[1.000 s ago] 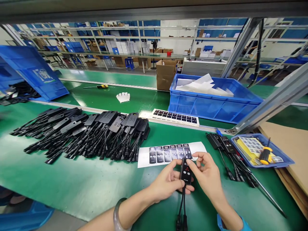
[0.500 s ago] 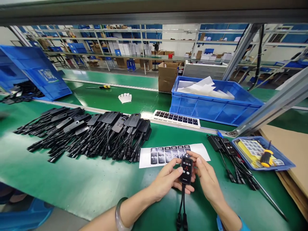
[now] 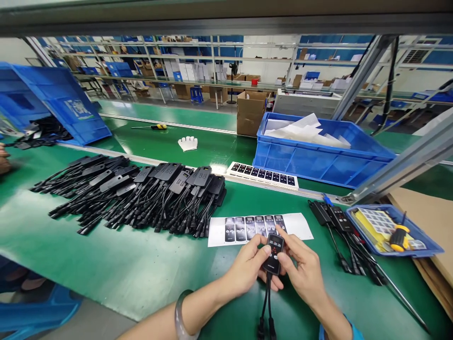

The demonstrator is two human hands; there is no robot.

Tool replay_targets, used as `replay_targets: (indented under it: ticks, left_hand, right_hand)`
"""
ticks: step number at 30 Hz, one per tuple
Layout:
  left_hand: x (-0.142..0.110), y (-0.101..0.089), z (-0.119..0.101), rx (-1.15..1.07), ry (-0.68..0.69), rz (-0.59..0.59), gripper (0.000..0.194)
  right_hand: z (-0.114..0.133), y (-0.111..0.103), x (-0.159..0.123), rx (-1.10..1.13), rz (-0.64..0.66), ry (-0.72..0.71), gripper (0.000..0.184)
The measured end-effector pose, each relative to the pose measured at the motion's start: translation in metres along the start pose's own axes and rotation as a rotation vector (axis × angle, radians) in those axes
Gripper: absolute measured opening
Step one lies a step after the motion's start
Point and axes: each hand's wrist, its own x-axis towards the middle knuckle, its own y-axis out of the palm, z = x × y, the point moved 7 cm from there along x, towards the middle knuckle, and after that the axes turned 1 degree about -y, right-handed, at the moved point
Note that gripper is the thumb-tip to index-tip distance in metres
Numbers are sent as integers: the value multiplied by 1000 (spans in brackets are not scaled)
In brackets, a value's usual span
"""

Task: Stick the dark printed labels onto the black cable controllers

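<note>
From the head camera, I see my left hand and my right hand both closed around a small black controller, held just above the green desk near its front edge. The left hand's fingers wrap the controller from the side and below; the right hand's thumb and forefinger pinch its face, pressing on the printed label there. Its twin cables hang down between my wrists.

Just beyond the controller lies a white sticker sheet with a row of dark labels, several spaces on its right end already bare. To the left a big pile of unlabelled controllers is spread out; to the right a few finished ones lie beside a blue tray holding a yellow-handled screwdriver.

To do this well, I judge the label should sit square in the recess, then be rubbed from the middle outward so no bubble stays. Whether its edges are fully down I cannot tell; the thumb covers them.
</note>
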Motion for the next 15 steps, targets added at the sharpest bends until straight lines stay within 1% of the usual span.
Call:
replay_targets:
  ticks: [1,3,5,7,8,10,13,15]
  left_hand:
    - [0,0,-1,-17,1,2,43]
    - [1,1,-4,-50,5,3,44]
    - [1,2,-5,-64,-1,4,45]
    - [0,3,-4,-66,-17,11,47]
    - [0,3,-2,-64,-26,16,48]
    - [0,4,0,-52,-37,20,52]
    - [-1,5,2,-43,-59,19,57]
    - [-2,6,3,-62,-89,16,60]
  right_hand:
    - [-3,1,0,30,10,24,55]
    - [-8,6,0,113,50,110,76]
    - [-12,14,-2,221,128,226,98]
    - [-13,24,-4,335,212,343,110]
    - [-13,27,-5,387,239,390,111]
    - [-13,31,-7,458,266,442,105]
    - [-11,32,-5,489,287,407,92]
    - [-11,31,-5,484,285,371,77]
